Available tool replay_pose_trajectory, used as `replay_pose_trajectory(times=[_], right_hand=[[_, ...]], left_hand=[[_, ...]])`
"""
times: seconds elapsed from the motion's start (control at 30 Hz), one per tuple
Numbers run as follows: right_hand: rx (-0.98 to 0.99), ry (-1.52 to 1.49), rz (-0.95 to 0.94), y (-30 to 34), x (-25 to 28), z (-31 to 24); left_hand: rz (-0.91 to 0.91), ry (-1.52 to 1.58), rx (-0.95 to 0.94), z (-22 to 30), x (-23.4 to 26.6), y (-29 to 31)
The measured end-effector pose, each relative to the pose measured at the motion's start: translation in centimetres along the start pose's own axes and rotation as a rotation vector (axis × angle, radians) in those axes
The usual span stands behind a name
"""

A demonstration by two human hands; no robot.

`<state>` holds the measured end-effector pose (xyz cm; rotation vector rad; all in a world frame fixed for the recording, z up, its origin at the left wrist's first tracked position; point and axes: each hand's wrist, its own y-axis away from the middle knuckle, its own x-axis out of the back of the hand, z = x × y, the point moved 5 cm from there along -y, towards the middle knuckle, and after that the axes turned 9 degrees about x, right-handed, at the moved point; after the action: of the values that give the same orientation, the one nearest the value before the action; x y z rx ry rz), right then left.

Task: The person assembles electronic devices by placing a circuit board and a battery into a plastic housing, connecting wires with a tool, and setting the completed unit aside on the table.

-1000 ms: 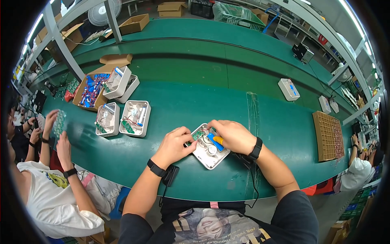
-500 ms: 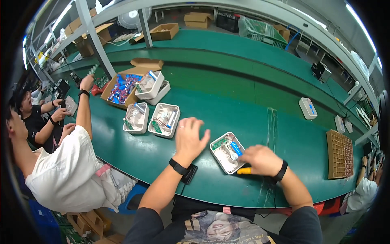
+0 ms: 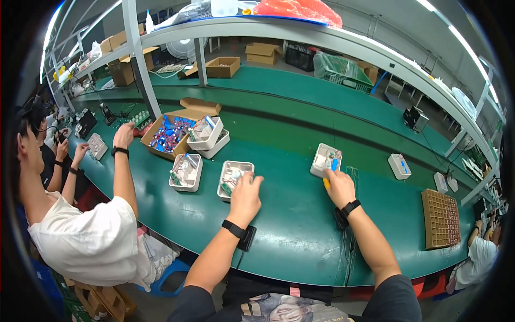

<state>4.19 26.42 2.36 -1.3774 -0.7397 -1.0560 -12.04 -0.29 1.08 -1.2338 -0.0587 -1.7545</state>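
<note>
My left hand [image 3: 246,197] has its fingers over the right rim of a white plastic housing [image 3: 221,185], gripping it. A green circuit board and wires show inside. At the near right corner of another white housing [image 3: 318,161] is my right hand [image 3: 341,189], closed around a yellow-handled tool [image 3: 326,183] whose working end I cannot make out. That hand seems to touch the housing, which contains wires and a blue cylindrical cell [image 3: 335,164]. A third open housing [image 3: 186,173] with parts inside sits left of my left hand.
Behind stand two stacked housings [image 3: 206,134] and a cardboard box [image 3: 170,133] of blue cells. Further right are a lone housing [image 3: 399,166] and a divided cardboard tray [image 3: 441,219]. A black device [image 3: 247,239] lies by my left wrist. A co-worker in white [image 3: 96,236] works at left.
My right hand and its housing have moved away from me and to the right. My left hand has come onto another housing, which has shifted right from its neighbour. The view has tilted.
</note>
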Motion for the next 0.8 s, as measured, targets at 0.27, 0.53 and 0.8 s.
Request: replay_pose_trajectory(times=[0.27, 0.53, 0.8], right_hand=[[0.133, -0.505, -0.025, -1.4, -0.1, -3.4], [0.354, -0.501, 0.119, -1.3, 2.3, -7.8], [0.480, -0.386, -0.040, 0.0, 2.7, -9.5]], left_hand=[[-0.246, 0.216, -0.298, 3.8, -2.0, 2.1], [0.088, 0.258, -0.079, 2.1, -0.4, 0.4], [-0.228, 0.194, 0.002, 3.0, -1.7, 0.8]])
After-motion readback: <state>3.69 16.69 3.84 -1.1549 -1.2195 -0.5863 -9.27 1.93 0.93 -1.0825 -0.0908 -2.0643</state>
